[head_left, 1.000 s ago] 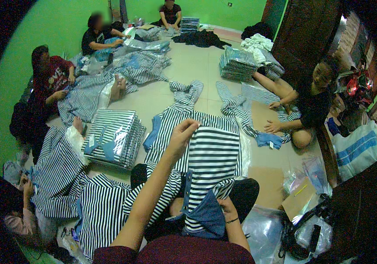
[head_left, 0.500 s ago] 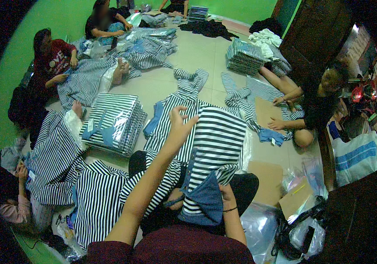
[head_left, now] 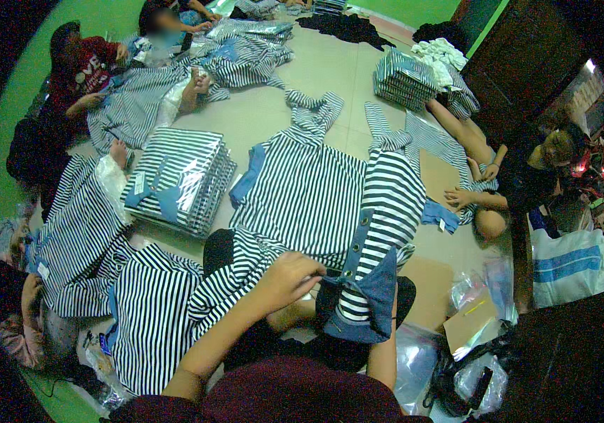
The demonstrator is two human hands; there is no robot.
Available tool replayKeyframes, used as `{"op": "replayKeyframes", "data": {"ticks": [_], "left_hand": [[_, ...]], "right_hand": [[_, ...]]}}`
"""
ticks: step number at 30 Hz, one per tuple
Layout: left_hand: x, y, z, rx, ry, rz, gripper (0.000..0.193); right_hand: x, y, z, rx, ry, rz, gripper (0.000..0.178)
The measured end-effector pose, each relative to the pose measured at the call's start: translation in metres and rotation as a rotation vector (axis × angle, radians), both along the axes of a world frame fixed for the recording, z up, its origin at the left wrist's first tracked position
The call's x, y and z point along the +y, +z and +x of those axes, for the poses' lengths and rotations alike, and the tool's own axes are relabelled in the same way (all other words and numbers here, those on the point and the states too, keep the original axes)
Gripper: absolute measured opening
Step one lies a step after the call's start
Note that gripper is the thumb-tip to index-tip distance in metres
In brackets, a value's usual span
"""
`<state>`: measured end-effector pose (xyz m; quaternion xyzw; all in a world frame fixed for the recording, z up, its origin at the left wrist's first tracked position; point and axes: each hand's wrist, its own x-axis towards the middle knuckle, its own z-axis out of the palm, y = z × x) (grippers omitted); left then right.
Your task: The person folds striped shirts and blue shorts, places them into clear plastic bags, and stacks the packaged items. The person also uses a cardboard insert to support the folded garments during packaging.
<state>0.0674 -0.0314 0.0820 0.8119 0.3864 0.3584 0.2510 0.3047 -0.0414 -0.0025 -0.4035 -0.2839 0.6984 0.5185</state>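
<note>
Fingers of the left hand press together on a thin edge of the blue collar, while the right hand is out of sight behind that cloth, so I cannot tell how far open it is. The collar, matte and soft like denim, sags in a loose fold over the lap; above it the black-and-white striped shirt runs forward in a long folded panel, with dark round buttons down its blue strip. Just right of the lap lie crinkled clear bags; to the left, rumpled striped cloth spreads across the floor. Past the knees, a smoother striped spread lies on the pale tiles. Beside it stands a squared stack of shirts in shiny plastic. On the right, a co-worker's hand rests with fingers parted by a flat brown board. Farther off are another glossy stack, a crumpled white heap and a limp black pile.
</note>
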Motion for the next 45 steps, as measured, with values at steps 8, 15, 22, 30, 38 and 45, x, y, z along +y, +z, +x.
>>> {"op": "replayKeyframes", "data": {"ticks": [8,15,22,30,38,45], "left_hand": [[0.000,0.006,0.038,-0.364,0.155,-0.513,0.019],[-0.015,0.018,0.046,-0.997,0.049,-1.136,0.057],[0.013,0.009,0.028,-0.635,-0.054,-1.019,0.085],[0.016,0.002,0.032,-0.718,0.061,-0.854,0.086],[0.025,0.004,0.046,-0.504,0.131,-0.734,0.101],[0.035,0.014,0.068,-0.600,0.012,-0.762,0.087]], "right_hand": [[-0.003,0.017,0.004,-0.158,-0.019,0.014,0.034],[-0.003,0.020,0.003,-0.635,-0.013,0.150,0.030],[0.008,0.018,0.008,0.241,0.064,-0.271,0.048],[0.011,0.031,-0.002,-0.005,0.135,-0.134,0.050],[0.004,0.006,0.013,0.014,0.038,-0.221,0.030],[0.002,0.023,0.021,0.129,-0.048,-0.108,0.030]]}}
